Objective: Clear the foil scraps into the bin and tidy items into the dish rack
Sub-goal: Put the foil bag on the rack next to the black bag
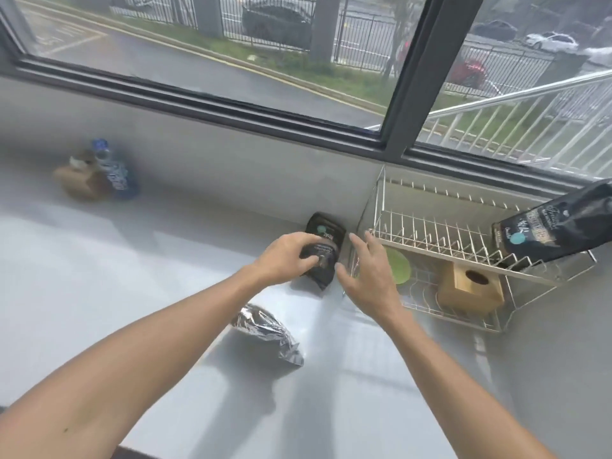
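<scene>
Both forearms reached in from the bottom edge. Just short of the hands lay a crumpled foil scrap [268, 336], apart from both. The left hand [284, 256] pressed curled fingers onto a black pouch [323, 250], hiding its middle; whether they gripped it was unclear. The right hand [371, 270] hovered spread open beside the pouch, covering the rack [440, 233] corner. Beyond it, the frame edge cut off a black bag [559, 223]. Far left, a blurred bottle [114, 170].

Kitchen: dish rack [463, 240] on counter [99, 260] by window [231, 44].
</scene>
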